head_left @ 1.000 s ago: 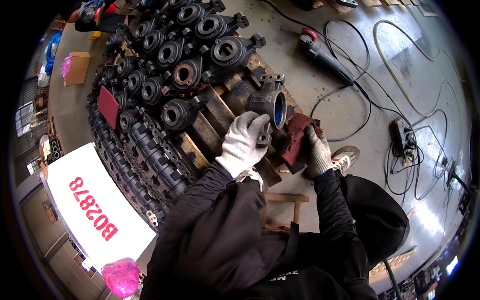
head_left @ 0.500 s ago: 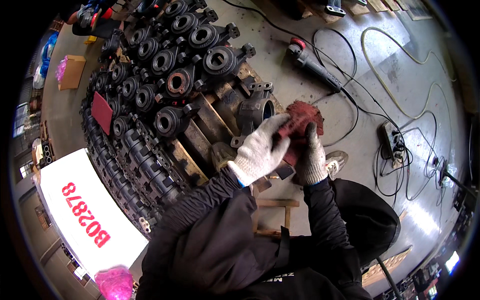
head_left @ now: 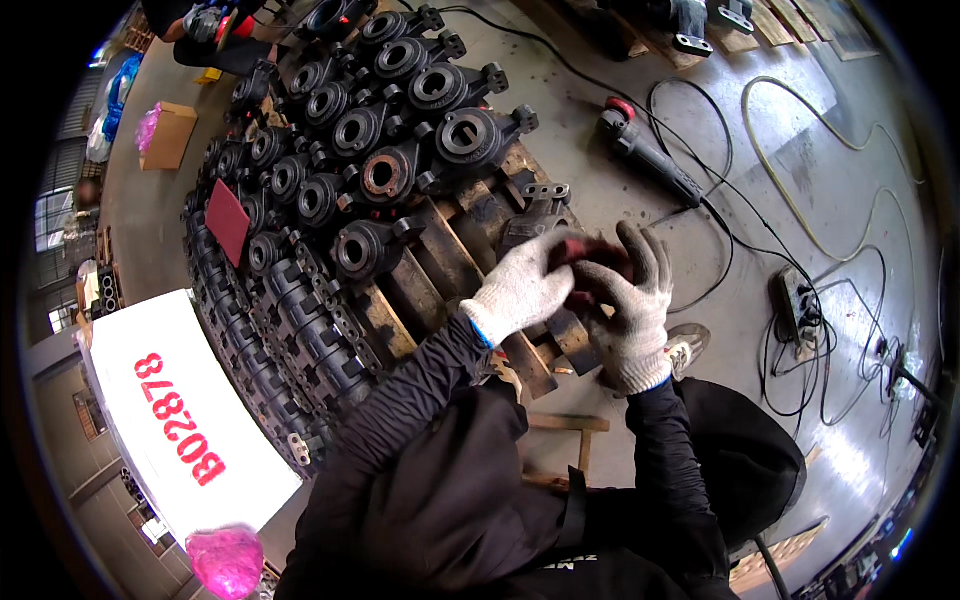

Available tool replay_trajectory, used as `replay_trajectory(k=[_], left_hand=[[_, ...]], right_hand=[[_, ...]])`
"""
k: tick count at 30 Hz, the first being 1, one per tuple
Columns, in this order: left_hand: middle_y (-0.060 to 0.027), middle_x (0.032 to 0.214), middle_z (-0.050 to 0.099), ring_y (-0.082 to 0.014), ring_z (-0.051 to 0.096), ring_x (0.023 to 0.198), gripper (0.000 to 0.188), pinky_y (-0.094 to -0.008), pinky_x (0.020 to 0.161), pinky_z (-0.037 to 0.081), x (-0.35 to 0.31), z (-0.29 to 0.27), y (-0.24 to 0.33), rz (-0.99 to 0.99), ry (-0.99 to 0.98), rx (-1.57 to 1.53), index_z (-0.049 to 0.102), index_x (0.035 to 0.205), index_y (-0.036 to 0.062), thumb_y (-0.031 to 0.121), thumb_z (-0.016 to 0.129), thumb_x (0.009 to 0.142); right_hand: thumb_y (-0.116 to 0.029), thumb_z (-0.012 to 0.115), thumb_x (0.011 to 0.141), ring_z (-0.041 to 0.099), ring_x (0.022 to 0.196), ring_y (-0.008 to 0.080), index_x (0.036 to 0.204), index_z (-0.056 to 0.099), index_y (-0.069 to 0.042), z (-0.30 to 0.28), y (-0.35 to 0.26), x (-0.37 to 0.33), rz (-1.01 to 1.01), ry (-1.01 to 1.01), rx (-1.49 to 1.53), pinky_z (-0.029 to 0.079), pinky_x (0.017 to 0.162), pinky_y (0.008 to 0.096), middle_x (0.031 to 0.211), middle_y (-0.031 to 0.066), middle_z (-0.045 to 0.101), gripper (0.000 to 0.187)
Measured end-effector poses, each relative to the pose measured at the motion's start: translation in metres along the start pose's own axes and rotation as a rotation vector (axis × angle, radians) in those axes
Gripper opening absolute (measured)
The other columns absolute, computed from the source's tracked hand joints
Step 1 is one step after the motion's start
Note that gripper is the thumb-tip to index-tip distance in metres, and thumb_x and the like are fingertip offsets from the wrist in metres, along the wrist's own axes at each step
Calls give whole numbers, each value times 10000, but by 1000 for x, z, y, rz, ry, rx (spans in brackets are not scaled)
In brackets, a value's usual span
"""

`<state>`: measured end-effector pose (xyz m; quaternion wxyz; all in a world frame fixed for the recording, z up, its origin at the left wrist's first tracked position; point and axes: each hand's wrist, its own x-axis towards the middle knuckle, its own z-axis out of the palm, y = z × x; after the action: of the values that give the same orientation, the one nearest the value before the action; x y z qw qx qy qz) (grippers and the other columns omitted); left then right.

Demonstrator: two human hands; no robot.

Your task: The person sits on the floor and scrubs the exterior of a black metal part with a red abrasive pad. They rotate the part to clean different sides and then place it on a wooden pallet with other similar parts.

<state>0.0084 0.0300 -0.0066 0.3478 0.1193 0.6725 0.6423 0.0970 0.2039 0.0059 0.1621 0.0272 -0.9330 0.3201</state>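
Observation:
A dark red scouring pad [head_left: 600, 256], folded and partly hidden by fingers, is between my two gloved hands. My left hand [head_left: 525, 285] pinches its left side, thumb and fingers closed on it. On the other side, my right hand [head_left: 635, 310] has its lower fingers bent against the pad, while its upper fingers stick up and away from it. Both wear whitish knit gloves with grey-smudged fingers. Just beyond the left fingers sits a dark metal casting [head_left: 540, 208] with a drilled flange, on a wooden pallet [head_left: 440, 250]. My hands cover its near part.
Several black ring-shaped castings [head_left: 468, 135] crowd the pallet at left, with a flat red pad [head_left: 228, 222] on them. An angle grinder [head_left: 650, 155] lies on the floor, its cord running to a power strip [head_left: 798, 305]. A white printed board [head_left: 190, 410] is at lower left. Another person [head_left: 215, 35] is far left.
The red pad has gone from spread out to folded and mostly covered. My right hand has turned, its fingers lifting and bending toward the left hand. The whole view has shifted slightly.

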Motion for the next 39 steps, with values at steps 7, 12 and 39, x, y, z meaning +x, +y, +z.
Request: replay_trajectory(k=[7,12,39], left_hand=[[-212,1392,680,-289,665,1295,780,-386,1113,513,-10,-8,34,-253,-353,341,417,1558,-60,398,714,1000],[-322,1303,664,-463,680,1206,919,-462,1011,568,-17,2,37,-200,-401,718,430,1468,-57,413,871,812],[-129,1344,595,-392,577,1292,895,-508,1111,461,-47,-14,-6,399,148,923,617,1338,101,254,995,541]], right_hand=[[-150,892,751,602,1280,489,1178,674,-84,4,27,-10,114,-93,375,473,1104,548,1412,227,634,484],[-68,864,755,663,1192,435,1155,686,-54,-5,15,-13,-4,-116,400,569,994,480,1368,255,638,437],[-34,713,992,705,966,145,1243,691,41,24,53,-54,861,16,715,572,880,296,1053,104,765,263]])
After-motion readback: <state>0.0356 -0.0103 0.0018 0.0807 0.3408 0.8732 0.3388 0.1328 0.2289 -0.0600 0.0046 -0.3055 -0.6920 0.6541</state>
